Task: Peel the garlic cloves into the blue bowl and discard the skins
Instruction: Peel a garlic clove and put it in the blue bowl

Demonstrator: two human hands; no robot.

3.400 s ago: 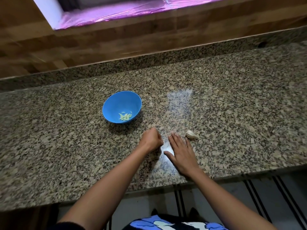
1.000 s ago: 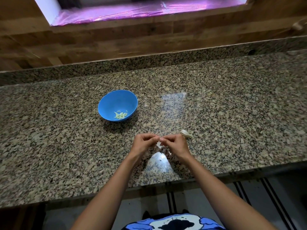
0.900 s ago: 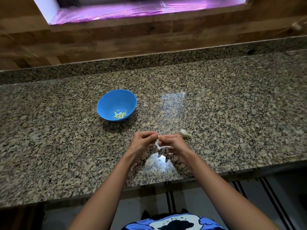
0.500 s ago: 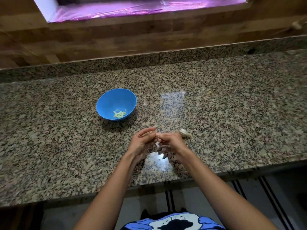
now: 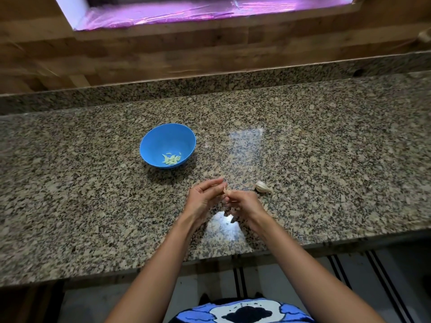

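At frame centre a pale scrap shows between the left hand and right hand, too small to tell as clove or skin. The right hand's curled fingers cover most of it, and whether the left pinches it is unclear. The pieces in the bowl are too small to count. The bottom edge cuts both forearms and a blue garment, the top edge the window, both sides the counter.
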